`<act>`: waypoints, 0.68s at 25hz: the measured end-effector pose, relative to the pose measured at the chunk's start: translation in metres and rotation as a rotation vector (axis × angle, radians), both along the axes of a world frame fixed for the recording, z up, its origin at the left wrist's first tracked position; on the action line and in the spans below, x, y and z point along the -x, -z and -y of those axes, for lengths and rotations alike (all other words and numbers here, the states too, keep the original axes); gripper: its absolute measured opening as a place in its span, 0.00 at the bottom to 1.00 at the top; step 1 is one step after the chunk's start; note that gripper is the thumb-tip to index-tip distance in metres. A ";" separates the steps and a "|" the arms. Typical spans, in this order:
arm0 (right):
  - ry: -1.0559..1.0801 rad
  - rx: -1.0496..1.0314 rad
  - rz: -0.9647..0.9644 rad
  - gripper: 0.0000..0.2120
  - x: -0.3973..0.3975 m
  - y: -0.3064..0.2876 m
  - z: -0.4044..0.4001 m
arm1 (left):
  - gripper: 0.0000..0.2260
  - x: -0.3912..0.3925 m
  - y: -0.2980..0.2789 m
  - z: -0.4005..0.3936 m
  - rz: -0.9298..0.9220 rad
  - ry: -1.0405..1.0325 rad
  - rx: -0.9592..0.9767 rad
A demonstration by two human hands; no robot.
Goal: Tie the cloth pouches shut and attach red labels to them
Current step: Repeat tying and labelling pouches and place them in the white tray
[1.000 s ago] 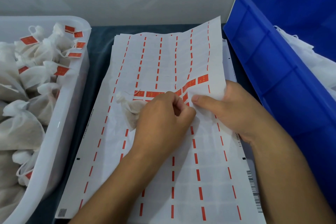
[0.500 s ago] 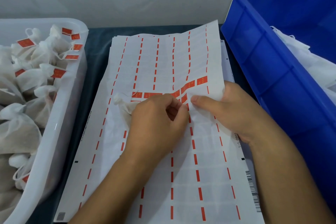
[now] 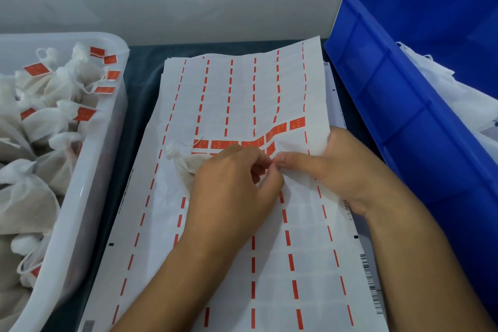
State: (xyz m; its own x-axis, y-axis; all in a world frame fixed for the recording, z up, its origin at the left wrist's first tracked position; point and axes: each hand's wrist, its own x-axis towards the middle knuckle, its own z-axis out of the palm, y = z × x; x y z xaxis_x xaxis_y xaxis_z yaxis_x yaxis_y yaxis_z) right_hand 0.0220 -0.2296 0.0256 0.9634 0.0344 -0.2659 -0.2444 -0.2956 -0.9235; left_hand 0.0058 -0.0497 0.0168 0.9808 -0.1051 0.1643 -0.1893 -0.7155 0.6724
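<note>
White tub [image 3: 89, 197]: we see tied pouches [image 3: 62, 83] w/ red labels [image 3: 36, 69] inside, cut off at L edge.
Blue crate [image 3: 404, 121]: white cloth, partly out of frame.
Pouch [image 3: 186, 162]: on label sheet [image 3: 229, 94], mostly hidden under left hand [image 3: 231, 191].
Fingers: left hand curled, pinching at a label; right hand [image 3: 336, 170] pinches sheet edge; pinched label itself not clear to us.

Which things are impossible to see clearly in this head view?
- The label being peeled: hidden behind the left hand fingers, next to the right hand.
- The cloth pouch: mostly covered by the left hand.
- Print on the red labels: too small.
- The blue bin contents: cut off by the right edge.
</note>
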 end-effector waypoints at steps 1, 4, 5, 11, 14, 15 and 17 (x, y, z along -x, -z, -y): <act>-0.003 -0.048 -0.012 0.10 0.000 0.002 0.000 | 0.06 0.000 0.000 -0.001 0.005 0.012 0.006; -0.007 -0.145 -0.053 0.09 -0.002 0.007 0.000 | 0.07 0.001 0.001 -0.005 -0.031 0.021 0.062; -0.006 -0.157 -0.064 0.10 -0.003 0.008 -0.001 | 0.07 0.002 0.001 -0.004 -0.034 0.012 0.072; -0.013 -0.243 -0.093 0.11 -0.006 0.011 0.000 | 0.08 0.003 0.003 0.004 -0.030 -0.036 0.079; -0.059 -0.196 -0.079 0.10 -0.005 0.009 0.002 | 0.10 0.005 0.004 0.003 -0.025 -0.011 0.059; -0.082 -0.191 -0.070 0.10 -0.005 0.008 0.002 | 0.10 0.005 0.005 0.003 -0.018 -0.009 0.063; -0.099 -0.187 -0.058 0.11 -0.004 0.006 0.003 | 0.10 0.006 0.006 0.003 -0.007 -0.015 0.077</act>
State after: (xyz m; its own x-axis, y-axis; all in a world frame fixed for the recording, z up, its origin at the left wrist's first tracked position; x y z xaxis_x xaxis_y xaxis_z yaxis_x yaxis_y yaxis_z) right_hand 0.0257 -0.2330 0.0198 0.9361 0.1822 -0.3007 -0.2768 -0.1455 -0.9499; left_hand 0.0000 -0.0531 0.0104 0.9833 -0.0777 0.1648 -0.1743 -0.6644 0.7267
